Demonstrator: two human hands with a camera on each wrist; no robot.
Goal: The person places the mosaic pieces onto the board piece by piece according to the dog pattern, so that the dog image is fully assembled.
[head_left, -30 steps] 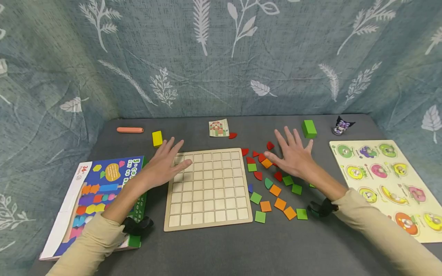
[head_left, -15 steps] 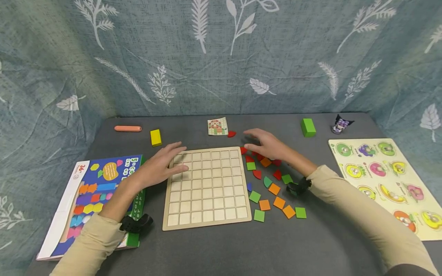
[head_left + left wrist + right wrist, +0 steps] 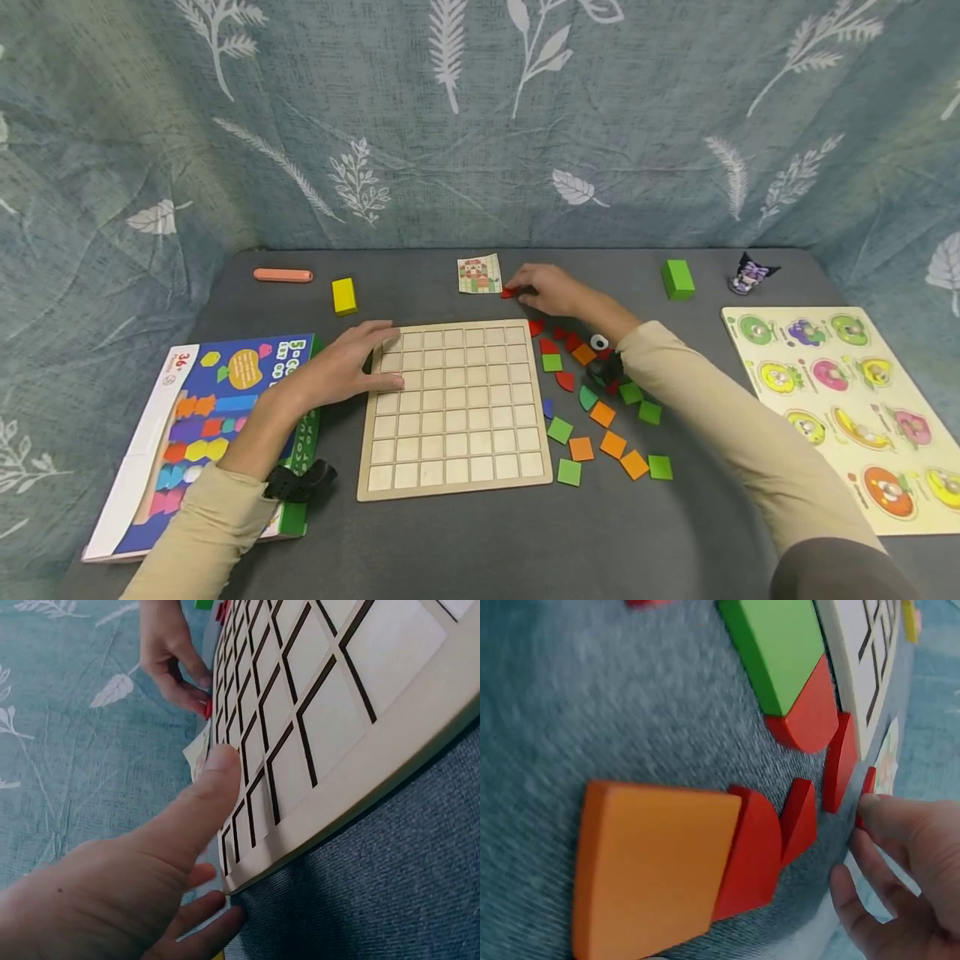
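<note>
My right hand (image 3: 551,289) pinches a small red quarter-round tile (image 3: 507,292) between thumb and fingertips, at the table's back beside the picture card (image 3: 479,274). In the right wrist view the thumb covers part of that red tile (image 3: 868,784). At the upper left corner of the wooden grid board (image 3: 457,492), my left hand (image 3: 341,367) lies with fingers extended and the thumb over the frame. The left wrist view shows its thumb (image 3: 199,799) along the board's edge, with the other fingers beyond the corner. All of the board's squares that show are bare wood.
Several loose tiles, among them an orange tile (image 3: 581,449) and a green tile (image 3: 569,472), lie right of the board. A boxed toy (image 3: 202,442) stands left, a fruit puzzle (image 3: 765,346) right. A yellow block (image 3: 344,297), green block (image 3: 678,280) and figurine (image 3: 750,273) line the back.
My right hand has moved left and back from above the loose tiles to the red tile by the card, its spread fingers closing on it. The left hand has shifted slightly at the board's corner.
</note>
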